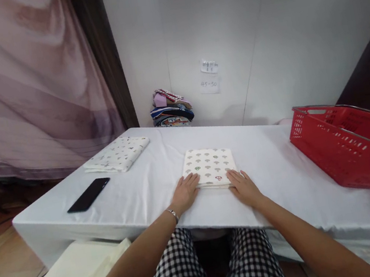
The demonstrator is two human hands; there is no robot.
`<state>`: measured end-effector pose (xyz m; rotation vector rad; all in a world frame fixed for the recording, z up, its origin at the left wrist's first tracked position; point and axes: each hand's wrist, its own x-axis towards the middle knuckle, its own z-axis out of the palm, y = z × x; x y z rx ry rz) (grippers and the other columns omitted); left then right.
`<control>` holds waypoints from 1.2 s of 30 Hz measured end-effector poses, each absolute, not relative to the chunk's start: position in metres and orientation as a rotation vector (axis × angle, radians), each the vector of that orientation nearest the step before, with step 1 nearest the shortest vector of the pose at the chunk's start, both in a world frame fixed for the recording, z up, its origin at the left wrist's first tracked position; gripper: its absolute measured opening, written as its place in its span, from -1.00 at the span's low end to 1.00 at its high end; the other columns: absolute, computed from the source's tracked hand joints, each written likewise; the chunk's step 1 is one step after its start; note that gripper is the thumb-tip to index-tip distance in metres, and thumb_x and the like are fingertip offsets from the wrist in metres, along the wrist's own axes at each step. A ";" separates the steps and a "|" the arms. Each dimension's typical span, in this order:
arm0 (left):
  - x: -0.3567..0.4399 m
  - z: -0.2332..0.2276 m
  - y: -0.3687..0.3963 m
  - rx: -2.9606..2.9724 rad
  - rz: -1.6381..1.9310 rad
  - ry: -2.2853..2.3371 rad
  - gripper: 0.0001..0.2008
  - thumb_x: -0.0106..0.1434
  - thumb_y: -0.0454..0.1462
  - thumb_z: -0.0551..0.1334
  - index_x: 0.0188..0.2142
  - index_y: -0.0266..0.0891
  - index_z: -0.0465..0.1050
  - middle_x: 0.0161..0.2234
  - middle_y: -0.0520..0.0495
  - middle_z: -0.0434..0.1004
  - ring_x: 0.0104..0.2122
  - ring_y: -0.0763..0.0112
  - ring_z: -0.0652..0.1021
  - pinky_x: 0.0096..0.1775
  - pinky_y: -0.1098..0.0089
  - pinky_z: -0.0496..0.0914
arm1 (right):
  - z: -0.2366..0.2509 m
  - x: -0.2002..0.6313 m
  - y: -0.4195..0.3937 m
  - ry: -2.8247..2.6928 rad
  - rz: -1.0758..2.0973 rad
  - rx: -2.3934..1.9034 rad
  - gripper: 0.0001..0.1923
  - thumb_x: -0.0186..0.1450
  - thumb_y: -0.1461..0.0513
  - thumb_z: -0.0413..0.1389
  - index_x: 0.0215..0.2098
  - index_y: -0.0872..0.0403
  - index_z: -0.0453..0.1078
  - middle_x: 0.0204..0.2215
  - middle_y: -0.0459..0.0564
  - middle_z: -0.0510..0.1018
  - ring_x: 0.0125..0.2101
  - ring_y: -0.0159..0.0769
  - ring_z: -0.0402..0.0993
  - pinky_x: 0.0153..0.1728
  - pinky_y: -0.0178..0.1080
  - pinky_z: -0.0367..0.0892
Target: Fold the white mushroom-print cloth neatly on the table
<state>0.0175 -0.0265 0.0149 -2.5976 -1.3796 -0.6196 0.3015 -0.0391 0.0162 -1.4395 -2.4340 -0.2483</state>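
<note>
Lying mid-tbl near the front edge, the folded cloth (208, 160) w/ mushroom prints has both hands on its near corners: L hand (186, 192) on the left, R hand (245, 189) on the right, palms down, fingers straight, gripping nothing, prob. to keep it flat & square. White-covered tbl (265, 153) gives it a flat base. Off to L: 2nd folded cloth (118, 154), w/ phone (88, 195) just in front, apparently set aside for elbow rm. Red basket (354, 152) at R, seemingly kept w/in reach. Clothes pile (171, 108) beyond tbl's far edge, by wall (222, 19).
</note>
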 end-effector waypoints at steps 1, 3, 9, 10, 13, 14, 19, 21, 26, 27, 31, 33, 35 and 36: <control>0.017 0.015 -0.027 -2.595 -0.622 -1.407 -0.58 0.32 -0.24 0.04 0.17 -0.13 0.21 0.18 -0.10 0.26 0.20 0.24 0.23 0.16 0.06 0.14 | 0.018 0.298 -0.040 -2.415 -0.263 -1.461 -0.46 0.29 0.26 -0.08 0.24 0.14 0.10 0.22 0.16 0.18 0.23 -0.07 0.02 0.20 0.11 -0.07; 0.019 0.014 -0.027 -2.592 -0.621 -1.455 -0.59 0.32 -0.25 0.03 0.16 -0.14 0.22 0.18 -0.11 0.26 0.21 0.22 0.22 0.15 0.03 0.14 | 0.024 0.279 -0.043 -2.395 -0.282 -1.453 -0.44 0.27 0.26 -0.05 0.23 0.19 0.10 0.22 0.21 0.15 0.25 -0.02 -0.04 0.20 0.14 -0.12; 0.024 0.017 -0.028 -2.596 -0.633 -1.517 -0.60 0.31 -0.31 0.01 0.13 -0.11 0.26 0.16 -0.10 0.28 0.20 0.19 0.23 0.13 0.00 0.15 | 0.029 0.191 -0.042 -2.502 -0.149 -1.162 -0.38 0.29 0.16 -0.03 0.27 0.19 0.01 0.26 0.15 0.08 0.26 -0.06 -0.09 0.23 0.08 -0.12; 0.023 0.017 -0.029 -2.597 -0.636 -1.519 -0.60 0.31 -0.32 0.00 0.13 -0.11 0.27 0.16 -0.09 0.30 0.20 0.20 0.23 0.13 0.00 0.16 | 0.027 0.183 -0.040 -2.505 -0.132 -1.146 -0.39 0.30 0.16 -0.04 0.27 0.19 0.01 0.26 0.14 0.08 0.26 -0.07 -0.07 0.23 0.06 -0.10; 0.022 0.018 -0.029 -2.590 -0.649 -1.529 -0.61 0.33 -0.30 0.00 0.13 -0.08 0.26 0.16 -0.08 0.30 0.19 0.20 0.24 0.12 0.01 0.18 | 0.019 0.188 -0.033 -2.512 -0.126 -1.148 -0.43 0.32 0.18 -0.07 0.26 0.21 0.03 0.25 0.14 0.12 0.24 -0.09 -0.01 0.22 0.00 -0.05; 0.022 0.017 -0.029 -2.587 -0.651 -1.533 -0.61 0.33 -0.28 0.00 0.14 -0.07 0.25 0.17 -0.07 0.28 0.19 0.21 0.24 0.12 0.01 0.18 | 0.017 0.197 -0.031 -2.516 -0.134 -1.162 -0.45 0.33 0.19 -0.09 0.26 0.20 0.04 0.24 0.13 0.14 0.23 -0.10 0.01 0.22 -0.01 -0.03; 0.023 0.017 -0.031 -2.600 -0.619 -1.589 -0.58 0.33 -0.29 0.00 0.18 -0.07 0.19 0.20 -0.03 0.22 0.22 0.25 0.18 0.14 0.01 0.15 | 0.017 0.264 -0.028 -2.499 -0.161 -1.322 -0.49 0.35 0.20 -0.11 0.25 0.12 0.08 0.21 0.10 0.20 0.21 -0.13 0.07 0.20 0.00 0.00; 0.024 0.019 -0.031 -2.615 -0.606 -1.625 -0.55 0.31 -0.31 0.02 0.19 -0.07 0.18 0.21 -0.03 0.20 0.23 0.25 0.17 0.14 0.03 0.15 | 0.018 0.285 -0.029 -2.499 -0.161 -1.375 -0.48 0.35 0.17 -0.11 0.25 0.12 0.08 0.21 0.12 0.20 0.22 -0.13 0.06 0.19 0.02 0.01; 0.021 0.020 -0.030 -2.660 -0.644 -1.599 -0.53 0.28 -0.33 0.04 0.19 -0.08 0.18 0.21 -0.02 0.20 0.23 0.26 0.16 0.09 0.11 0.25 | 0.017 0.306 -0.030 -2.525 -0.176 -1.438 -0.49 0.36 0.17 -0.13 0.24 0.16 0.09 0.23 0.15 0.16 0.22 -0.13 0.06 0.20 0.01 0.01; 0.019 0.019 -0.029 -2.671 -0.652 -1.579 -0.53 0.28 -0.33 0.04 0.19 -0.08 0.18 0.21 -0.02 0.20 0.23 0.26 0.16 0.09 0.13 0.26 | 0.016 0.309 -0.030 -2.544 -0.171 -1.424 -0.49 0.36 0.17 -0.13 0.25 0.15 0.08 0.23 0.14 0.15 0.22 -0.15 0.06 0.20 0.01 0.01; 0.007 0.018 -0.024 -2.705 -0.688 -1.528 -0.53 0.28 -0.35 0.05 0.18 -0.10 0.20 0.20 -0.02 0.23 0.22 0.30 0.18 0.12 0.18 0.25 | 0.015 0.319 -0.026 -2.635 -0.131 -1.329 -0.46 0.34 0.27 -0.19 0.29 0.10 -0.03 0.27 0.09 0.06 0.26 -0.24 -0.04 0.23 0.00 -0.04; 0.000 0.019 -0.023 -2.707 -0.692 -1.504 -0.52 0.27 -0.36 0.05 0.18 -0.11 0.20 0.20 -0.02 0.22 0.23 0.31 0.17 0.13 0.20 0.25 | 0.015 0.324 -0.025 -2.673 -0.098 -1.311 -0.41 0.31 0.35 -0.22 0.31 0.08 -0.09 0.28 0.05 0.02 0.27 -0.28 -0.10 0.24 -0.01 -0.07; -0.005 0.022 -0.023 -2.721 -0.652 -1.472 -0.48 0.23 -0.41 0.04 0.19 -0.11 0.18 0.21 -0.01 0.21 0.24 0.32 0.15 0.14 0.22 0.24 | 0.015 0.326 -0.023 -2.705 -0.077 -1.317 -0.37 0.27 0.41 -0.23 0.31 0.08 -0.09 0.29 0.04 0.01 0.27 -0.29 -0.12 0.24 -0.03 -0.07; -0.006 0.024 -0.023 -2.733 -0.614 -1.465 -0.44 0.21 -0.44 0.03 0.20 -0.11 0.17 0.22 0.00 0.19 0.24 0.32 0.14 0.13 0.23 0.25 | 0.016 0.326 -0.022 -2.716 -0.077 -1.325 -0.36 0.25 0.43 -0.23 0.31 0.09 -0.07 0.28 0.04 0.02 0.27 -0.29 -0.11 0.24 -0.03 -0.07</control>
